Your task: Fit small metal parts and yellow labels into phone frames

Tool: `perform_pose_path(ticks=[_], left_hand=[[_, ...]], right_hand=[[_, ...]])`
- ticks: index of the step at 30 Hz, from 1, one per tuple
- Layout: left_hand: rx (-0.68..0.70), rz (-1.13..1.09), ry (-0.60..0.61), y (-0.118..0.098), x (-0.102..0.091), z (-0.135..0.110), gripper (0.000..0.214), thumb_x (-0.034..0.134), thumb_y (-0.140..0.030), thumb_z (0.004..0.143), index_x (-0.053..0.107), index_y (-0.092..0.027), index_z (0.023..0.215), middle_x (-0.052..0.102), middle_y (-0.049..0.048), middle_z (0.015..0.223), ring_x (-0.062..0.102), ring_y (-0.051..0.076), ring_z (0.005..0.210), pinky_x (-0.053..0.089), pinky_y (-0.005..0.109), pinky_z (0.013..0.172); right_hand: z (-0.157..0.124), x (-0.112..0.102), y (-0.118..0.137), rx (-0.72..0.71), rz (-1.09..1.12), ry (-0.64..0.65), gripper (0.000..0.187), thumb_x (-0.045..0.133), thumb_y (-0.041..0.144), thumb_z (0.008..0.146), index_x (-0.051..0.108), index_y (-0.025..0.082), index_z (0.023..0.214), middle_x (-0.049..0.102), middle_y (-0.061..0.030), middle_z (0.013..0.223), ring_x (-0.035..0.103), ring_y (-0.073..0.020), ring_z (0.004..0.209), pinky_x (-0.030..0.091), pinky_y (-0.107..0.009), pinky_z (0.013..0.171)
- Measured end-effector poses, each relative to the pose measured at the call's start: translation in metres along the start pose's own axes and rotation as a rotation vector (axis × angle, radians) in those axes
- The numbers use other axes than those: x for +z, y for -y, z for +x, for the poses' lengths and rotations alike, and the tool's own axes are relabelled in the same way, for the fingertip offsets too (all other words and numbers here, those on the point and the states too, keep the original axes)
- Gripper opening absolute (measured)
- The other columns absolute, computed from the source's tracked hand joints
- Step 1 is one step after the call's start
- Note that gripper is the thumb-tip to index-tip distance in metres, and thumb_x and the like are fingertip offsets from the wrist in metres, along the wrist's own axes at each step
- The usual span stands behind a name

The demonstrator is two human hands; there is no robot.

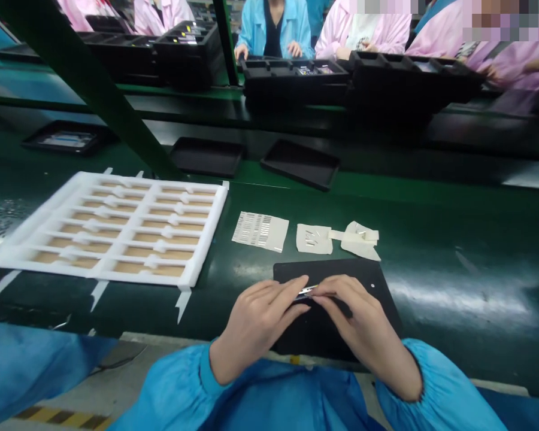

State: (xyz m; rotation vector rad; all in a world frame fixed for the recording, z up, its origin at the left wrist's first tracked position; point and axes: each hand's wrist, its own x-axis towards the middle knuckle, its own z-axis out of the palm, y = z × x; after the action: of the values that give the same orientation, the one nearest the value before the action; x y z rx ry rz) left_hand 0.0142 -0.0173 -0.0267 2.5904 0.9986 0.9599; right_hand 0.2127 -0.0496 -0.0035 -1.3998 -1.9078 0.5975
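My left hand (263, 311) and my right hand (357, 308) meet over a black mat (312, 335) at the table's front edge. Between their fingertips is a small, thin, silvery part (306, 290), mostly covered by the fingers, so its kind is unclear. The left thumb and fingers close on its left end, while the right thumb and forefinger pinch its right end. Just beyond the mat lie a sheet with rows of small dark strips (258, 230), a pale sheet with a few loose strips (314, 239) and a crumpled pale backing paper (359, 239).
To the left, a white foam tray (193, 263) with bare slots is taped to the green table (233, 311). Shallow black trays (206, 157) lie farther back. A green post (94, 90) slants across the left. Co-workers sit behind stacked black bins (296, 84).
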Motion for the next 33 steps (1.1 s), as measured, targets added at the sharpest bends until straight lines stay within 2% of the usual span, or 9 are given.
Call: perform_pose_path(ticks=[6, 11, 14, 17, 20, 28, 33], left_hand=[[0.048, -0.157, -0.110, -0.002, 0.001, -0.003, 0.021, 0.056, -0.007, 0.094, 0.064, -0.019, 0.110, 0.077, 0.0029, 0.103, 0.074, 0.015, 0.092, 0.057, 0.029, 0.083], [0.001, -0.173, -0.166, 0.001, 0.005, -0.005, 0.018, 0.062, -0.008, 0.091, 0.066, -0.019, 0.105, 0.078, 0.0018, 0.096, 0.074, 0.015, 0.086, 0.057, 0.029, 0.082], [0.003, -0.165, -0.180, 0.000, 0.006, -0.005, 0.018, 0.066, -0.007, 0.089, 0.067, -0.019, 0.103, 0.078, 0.0026, 0.099, 0.074, 0.015, 0.087, 0.057, 0.029, 0.080], [-0.011, -0.131, -0.157, -0.003, 0.005, -0.004, 0.016, 0.067, -0.010, 0.089, 0.068, -0.019, 0.101, 0.077, 0.0035, 0.104, 0.074, 0.016, 0.087, 0.057, 0.029, 0.076], [-0.007, -0.130, -0.129, -0.009, 0.003, -0.001, 0.013, 0.067, -0.011, 0.089, 0.068, -0.020, 0.100, 0.077, 0.0021, 0.101, 0.074, 0.016, 0.084, 0.055, 0.029, 0.074], [-0.044, -0.124, 0.001, -0.016, 0.004, 0.005, 0.009, 0.065, -0.014, 0.091, 0.068, -0.022, 0.097, 0.077, -0.0022, 0.100, 0.072, 0.015, 0.083, 0.050, 0.029, 0.072], [-0.072, -0.096, 0.042, -0.017, 0.007, 0.008, 0.006, 0.063, -0.018, 0.093, 0.068, -0.022, 0.094, 0.077, -0.0038, 0.098, 0.070, 0.014, 0.081, 0.046, 0.028, 0.067]], right_hand=[[-0.003, 0.001, 0.000, -0.012, 0.056, 0.052, 0.012, 0.054, 0.015, 0.095, 0.057, 0.026, 0.098, 0.068, -0.0021, 0.094, 0.063, -0.0193, 0.094, 0.053, -0.035, 0.082], [-0.011, -0.005, -0.015, -0.006, 0.056, -0.044, 0.007, 0.060, 0.019, 0.092, 0.058, 0.026, 0.093, 0.067, -0.0052, 0.117, 0.060, -0.0242, 0.114, 0.050, -0.044, 0.095], [-0.015, -0.005, -0.026, 0.015, 0.100, -0.050, 0.008, 0.060, 0.018, 0.091, 0.060, 0.026, 0.092, 0.069, -0.0049, 0.108, 0.065, -0.0221, 0.103, 0.054, -0.039, 0.087], [-0.016, -0.001, -0.029, -0.029, 0.175, -0.045, 0.014, 0.056, 0.012, 0.092, 0.060, 0.025, 0.091, 0.070, -0.0024, 0.092, 0.067, -0.0179, 0.088, 0.056, -0.032, 0.076], [-0.018, 0.003, -0.029, -0.093, 0.200, -0.075, 0.017, 0.055, 0.008, 0.092, 0.060, 0.024, 0.090, 0.069, -0.0024, 0.089, 0.067, -0.0169, 0.085, 0.055, -0.031, 0.073], [-0.026, 0.008, -0.036, -0.153, 0.213, -0.104, 0.023, 0.053, 0.002, 0.090, 0.060, 0.023, 0.092, 0.066, -0.0042, 0.091, 0.064, -0.0173, 0.086, 0.055, -0.032, 0.073], [-0.032, 0.012, -0.042, -0.193, 0.161, -0.075, 0.032, 0.051, -0.001, 0.089, 0.064, 0.024, 0.105, 0.064, -0.0059, 0.099, 0.062, -0.0175, 0.091, 0.054, -0.032, 0.076]])
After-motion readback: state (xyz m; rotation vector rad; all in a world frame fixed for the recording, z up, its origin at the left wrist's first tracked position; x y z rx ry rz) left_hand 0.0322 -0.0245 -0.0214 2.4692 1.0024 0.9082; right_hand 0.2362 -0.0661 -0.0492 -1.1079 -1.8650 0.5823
